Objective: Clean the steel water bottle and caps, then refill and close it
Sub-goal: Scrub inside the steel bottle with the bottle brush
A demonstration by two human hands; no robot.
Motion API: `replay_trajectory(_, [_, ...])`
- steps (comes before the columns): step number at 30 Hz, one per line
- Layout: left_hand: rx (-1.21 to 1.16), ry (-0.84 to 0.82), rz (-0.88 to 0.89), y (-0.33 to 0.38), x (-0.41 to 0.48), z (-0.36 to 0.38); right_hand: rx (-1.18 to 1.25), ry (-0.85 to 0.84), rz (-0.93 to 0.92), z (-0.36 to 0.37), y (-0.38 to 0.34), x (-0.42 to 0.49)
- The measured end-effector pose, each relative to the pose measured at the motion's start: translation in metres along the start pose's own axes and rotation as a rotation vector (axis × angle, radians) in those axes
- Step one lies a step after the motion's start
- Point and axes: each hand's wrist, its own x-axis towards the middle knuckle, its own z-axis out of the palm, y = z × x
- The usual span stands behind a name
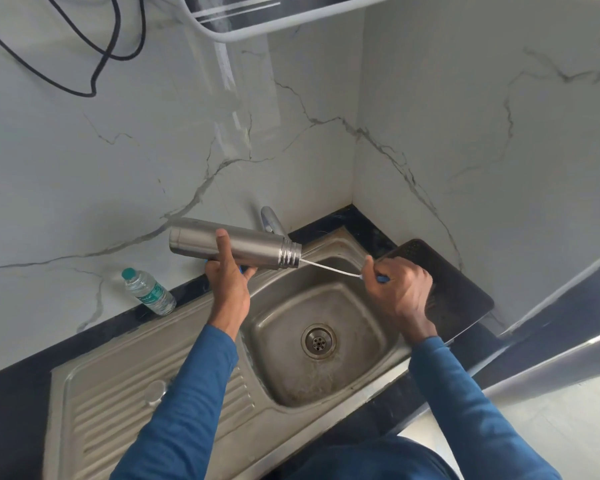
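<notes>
My left hand (228, 276) grips the steel water bottle (253, 245) around its middle and holds it sideways over the sink (281, 389), threaded mouth pointing right. A thin white wire stem of a bottle brush (329, 268) runs out of the mouth to my right hand (400, 289), which holds the brush's blue handle; the brush head is hidden inside the bottle. A round steel cap (155, 391) lies on the ribbed drainboard at the left.
A tap (272, 221) stands behind the bottle at the basin's back edge. A small plastic water bottle (149, 292) with a green cap stands on the black counter, left. A dark board (454, 289) lies right of the basin. Marble walls close in behind and right.
</notes>
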Motion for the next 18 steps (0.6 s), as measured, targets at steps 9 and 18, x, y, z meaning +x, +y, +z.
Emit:
replay_trajectory(9, [0.115,-0.131,-0.066,-0.002,0.009,0.002,0.029,-0.008,-0.053,0.002,0.002,-0.007])
replay_trajectory(18, [0.143,-0.166,-0.128,0.014,0.027,-0.003,0.061,-0.024,-0.006,0.0,0.009,-0.015])
